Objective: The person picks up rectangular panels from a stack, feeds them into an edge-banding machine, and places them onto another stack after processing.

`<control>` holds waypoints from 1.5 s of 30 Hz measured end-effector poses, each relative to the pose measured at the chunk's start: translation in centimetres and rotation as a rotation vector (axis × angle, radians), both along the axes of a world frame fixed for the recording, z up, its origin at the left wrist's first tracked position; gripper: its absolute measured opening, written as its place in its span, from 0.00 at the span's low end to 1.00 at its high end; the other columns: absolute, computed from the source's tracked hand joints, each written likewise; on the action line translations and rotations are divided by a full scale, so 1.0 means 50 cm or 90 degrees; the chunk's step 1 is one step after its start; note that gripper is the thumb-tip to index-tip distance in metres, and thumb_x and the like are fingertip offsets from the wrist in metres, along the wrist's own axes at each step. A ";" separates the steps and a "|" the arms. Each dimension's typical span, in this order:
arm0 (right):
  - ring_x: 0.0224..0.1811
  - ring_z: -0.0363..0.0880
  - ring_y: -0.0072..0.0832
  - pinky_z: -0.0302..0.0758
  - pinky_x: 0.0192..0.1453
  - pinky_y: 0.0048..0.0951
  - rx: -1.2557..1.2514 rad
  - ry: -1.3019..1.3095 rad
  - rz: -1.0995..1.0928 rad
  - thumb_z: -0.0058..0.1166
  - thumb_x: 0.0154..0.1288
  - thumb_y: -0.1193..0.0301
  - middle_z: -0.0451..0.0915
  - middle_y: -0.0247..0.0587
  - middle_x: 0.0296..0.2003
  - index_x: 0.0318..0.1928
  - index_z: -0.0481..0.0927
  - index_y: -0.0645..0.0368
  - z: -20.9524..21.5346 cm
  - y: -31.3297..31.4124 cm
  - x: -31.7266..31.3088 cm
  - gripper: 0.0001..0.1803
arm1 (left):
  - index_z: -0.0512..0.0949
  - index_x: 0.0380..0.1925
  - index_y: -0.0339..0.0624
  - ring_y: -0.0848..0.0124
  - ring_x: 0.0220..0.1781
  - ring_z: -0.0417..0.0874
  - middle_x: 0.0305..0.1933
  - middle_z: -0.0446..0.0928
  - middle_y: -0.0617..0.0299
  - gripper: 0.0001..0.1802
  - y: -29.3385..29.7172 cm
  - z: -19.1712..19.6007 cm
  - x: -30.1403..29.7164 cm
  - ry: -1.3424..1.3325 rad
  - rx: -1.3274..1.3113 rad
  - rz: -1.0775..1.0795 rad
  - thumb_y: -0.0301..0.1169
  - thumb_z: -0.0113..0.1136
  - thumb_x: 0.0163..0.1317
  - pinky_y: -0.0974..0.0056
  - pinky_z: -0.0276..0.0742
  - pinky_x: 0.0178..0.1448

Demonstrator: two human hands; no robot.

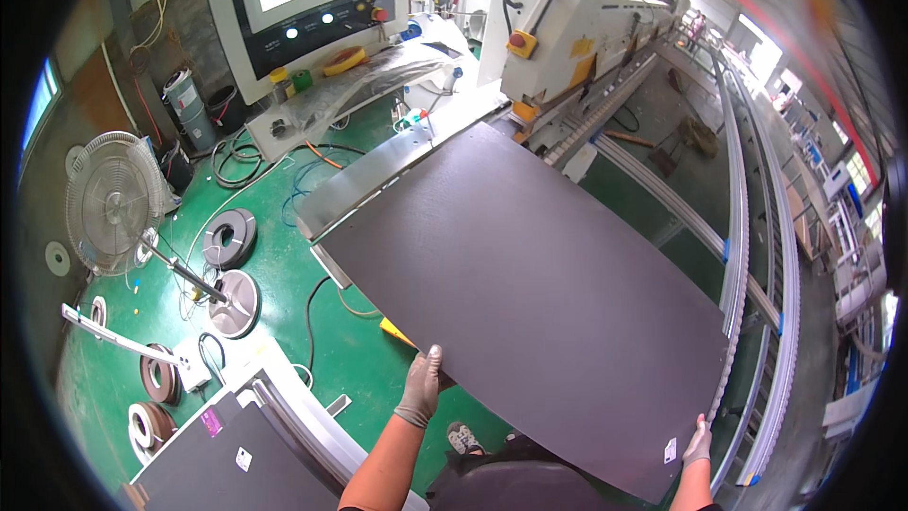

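Machine table (369,180): dark panel (530,293), far end over it (contact hidden) | green floor (281,322): fan base (235,307), dark coil (247,238), brown coil (172,378)

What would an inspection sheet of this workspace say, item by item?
Surface: flat silvery metal ledge; glossy green floor below
Handled thing: large dark-grey rectangular panel, small white label near its closest corner
Clutter: dark-grey ring-shaped coil on floor
Hands: pale-gloved left hand grips the panel's near edge; pale-gloved right hand touches its right edge
Cables: thin black cable curving across floor
Surroundings: round wire-caged grey fan; long white machine with yellow parts
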State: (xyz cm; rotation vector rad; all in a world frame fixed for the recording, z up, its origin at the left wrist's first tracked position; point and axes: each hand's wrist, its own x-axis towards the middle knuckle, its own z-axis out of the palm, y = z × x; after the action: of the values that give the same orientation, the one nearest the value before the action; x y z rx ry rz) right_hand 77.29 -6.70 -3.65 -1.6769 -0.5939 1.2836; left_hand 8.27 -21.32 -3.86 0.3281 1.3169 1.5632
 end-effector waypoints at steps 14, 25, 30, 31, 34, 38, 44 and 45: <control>0.62 0.71 0.32 0.65 0.70 0.36 0.027 -0.167 -0.039 0.45 0.76 0.56 0.74 0.45 0.58 0.61 0.70 0.67 0.022 0.009 -0.058 0.27 | 0.71 0.54 0.35 0.68 0.53 0.77 0.53 0.76 0.58 0.23 0.118 0.021 -0.210 0.042 -0.022 0.277 0.45 0.44 0.77 0.62 0.75 0.60; 0.66 0.68 0.37 0.60 0.73 0.38 -0.074 -0.255 -0.161 0.49 0.71 0.42 0.69 0.51 0.65 0.66 0.65 0.75 0.029 0.086 0.006 0.44 | 0.62 0.64 0.29 0.64 0.61 0.71 0.62 0.69 0.51 0.28 0.230 0.017 -0.195 0.090 0.005 0.346 0.45 0.40 0.79 0.59 0.66 0.69; 0.66 0.70 0.38 0.62 0.73 0.37 -0.137 -0.371 -0.204 0.46 0.71 0.40 0.70 0.49 0.66 0.67 0.66 0.71 0.059 0.158 -0.072 0.44 | 0.68 0.58 0.31 0.63 0.56 0.75 0.56 0.74 0.52 0.27 0.255 0.098 -0.231 0.259 -0.071 0.107 0.47 0.38 0.79 0.62 0.68 0.66; 0.65 0.70 0.38 0.62 0.72 0.37 -0.154 -0.384 -0.209 0.45 0.71 0.40 0.70 0.49 0.65 0.67 0.65 0.71 0.068 0.174 -0.091 0.44 | 0.68 0.59 0.29 0.62 0.57 0.74 0.56 0.74 0.50 0.28 0.253 0.113 -0.252 0.298 -0.082 0.043 0.46 0.38 0.79 0.61 0.68 0.65; 0.65 0.71 0.38 0.65 0.70 0.36 -0.168 -0.407 -0.204 0.44 0.72 0.41 0.72 0.47 0.64 0.67 0.67 0.70 0.074 0.201 -0.066 0.43 | 0.70 0.56 0.28 0.60 0.53 0.75 0.51 0.75 0.48 0.28 0.280 0.113 -0.260 0.340 -0.151 -0.033 0.46 0.39 0.79 0.59 0.70 0.61; 0.63 0.73 0.38 0.66 0.69 0.36 -0.135 -0.397 -0.189 0.43 0.73 0.42 0.74 0.48 0.62 0.64 0.71 0.68 0.056 0.266 -0.045 0.40 | 0.71 0.48 0.27 0.60 0.42 0.74 0.41 0.75 0.49 0.26 0.356 0.091 -0.224 0.392 -0.103 0.099 0.45 0.40 0.78 0.58 0.72 0.52; 0.64 0.72 0.39 0.65 0.69 0.35 -0.202 -0.501 -0.232 0.43 0.72 0.43 0.74 0.51 0.62 0.64 0.70 0.70 0.020 0.397 -0.013 0.40 | 0.72 0.34 0.26 0.52 0.34 0.71 0.31 0.71 0.44 0.28 0.459 0.025 -0.223 0.421 -0.160 0.039 0.46 0.40 0.78 0.52 0.70 0.44; 0.64 0.72 0.40 0.65 0.70 0.35 -0.208 -0.515 -0.234 0.43 0.72 0.44 0.73 0.52 0.63 0.64 0.70 0.70 0.007 0.425 0.021 0.40 | 0.72 0.30 0.25 0.49 0.32 0.71 0.28 0.70 0.42 0.30 0.480 0.007 -0.228 0.411 -0.182 0.010 0.47 0.40 0.78 0.50 0.69 0.42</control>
State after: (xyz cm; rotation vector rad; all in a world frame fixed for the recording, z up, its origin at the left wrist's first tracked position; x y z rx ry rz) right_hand 78.32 14.56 -3.31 -2.4521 -0.5059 0.4133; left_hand -3.15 2.70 -3.53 0.6771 2.0137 1.2970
